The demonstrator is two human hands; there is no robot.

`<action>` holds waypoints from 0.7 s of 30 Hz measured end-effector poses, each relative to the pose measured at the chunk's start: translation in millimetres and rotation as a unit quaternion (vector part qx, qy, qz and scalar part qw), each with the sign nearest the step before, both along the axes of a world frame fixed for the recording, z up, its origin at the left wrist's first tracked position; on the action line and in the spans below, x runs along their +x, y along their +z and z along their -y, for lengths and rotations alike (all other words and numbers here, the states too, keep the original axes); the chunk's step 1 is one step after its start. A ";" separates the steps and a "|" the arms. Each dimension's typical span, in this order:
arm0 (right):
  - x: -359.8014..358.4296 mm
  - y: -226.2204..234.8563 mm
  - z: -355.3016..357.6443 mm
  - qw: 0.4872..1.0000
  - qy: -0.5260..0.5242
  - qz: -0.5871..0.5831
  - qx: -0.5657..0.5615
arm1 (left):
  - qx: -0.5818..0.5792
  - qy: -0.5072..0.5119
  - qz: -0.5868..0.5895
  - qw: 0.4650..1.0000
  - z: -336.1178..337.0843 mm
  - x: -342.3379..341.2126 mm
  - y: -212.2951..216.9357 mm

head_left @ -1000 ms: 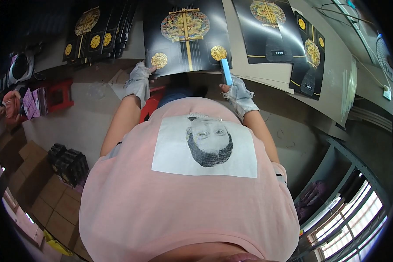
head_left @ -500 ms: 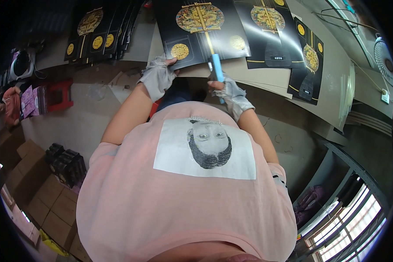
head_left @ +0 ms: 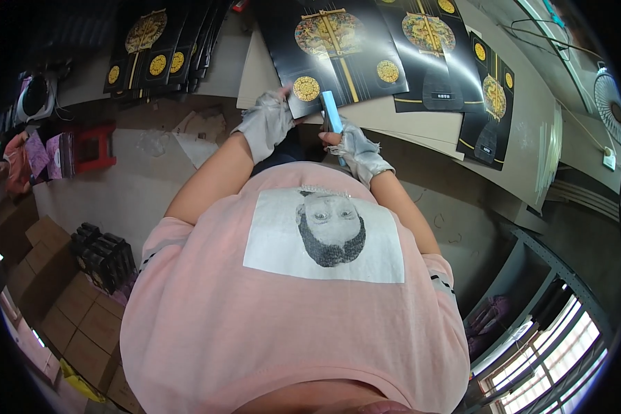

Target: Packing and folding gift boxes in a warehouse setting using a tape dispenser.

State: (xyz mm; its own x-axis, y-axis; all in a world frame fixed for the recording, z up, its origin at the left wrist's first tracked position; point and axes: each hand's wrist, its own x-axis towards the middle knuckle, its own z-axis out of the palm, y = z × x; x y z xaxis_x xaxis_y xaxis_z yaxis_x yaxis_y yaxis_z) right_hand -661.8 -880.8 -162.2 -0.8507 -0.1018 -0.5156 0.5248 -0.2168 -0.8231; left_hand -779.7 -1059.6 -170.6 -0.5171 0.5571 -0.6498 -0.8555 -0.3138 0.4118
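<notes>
Head view. Item: one black printed sheet [head_left: 376, 52], bearing one large multicoloured emblem and two small gold medallions; lies on the grey tabletop [head_left: 531, 141], its lower-left corner at the left hand [head_left: 265, 123]. Left hand: one, in a grey fingerless glove, fingertips touching that corner; whether they pinch or merely press cannot be told. Right hand [head_left: 355, 143]: one, likewise gloved, fingers closed around one blue-handled tool [head_left: 332, 110], whose upper end is over the sheet's lower edge, near the left medallion.

Further stock: one dark sheet [head_left: 448, 79] adjoining at right; one narrower black sheet [head_left: 487, 127] beyond it; at left, one overlapping pile of black-and-gold prints [head_left: 155, 55], count unclear. One white fan [head_left: 608, 100], far right. One red stool [head_left: 95, 148], left.

Containers: several brown cardboard cartons [head_left: 83, 310] on the floor, lower left, contents hidden.
</notes>
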 end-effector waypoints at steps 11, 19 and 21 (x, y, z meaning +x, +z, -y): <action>2.7 -7.3 -0.8 0.997 0.052 -0.010 0.060 | -0.079 -0.086 -0.088 0.989 0.1 -1.4 -9.6; 9.1 -23.8 -0.6 0.994 0.038 -0.017 0.101 | -0.119 -0.051 -0.086 0.988 -0.3 2.2 -18.5; 11.2 -27.4 -1.7 0.970 0.056 -0.136 0.196 | -0.102 -0.047 -0.103 0.988 -1.5 2.8 -13.4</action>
State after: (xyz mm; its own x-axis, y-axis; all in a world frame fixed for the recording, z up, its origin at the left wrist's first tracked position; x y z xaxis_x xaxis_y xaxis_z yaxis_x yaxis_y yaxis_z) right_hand -650.6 -879.0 -189.6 -0.9556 -0.0431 -0.2914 0.2789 0.1857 -0.9422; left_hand -777.0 -1058.1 -183.9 -0.6027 0.4766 -0.6400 -0.7681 -0.1295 0.6271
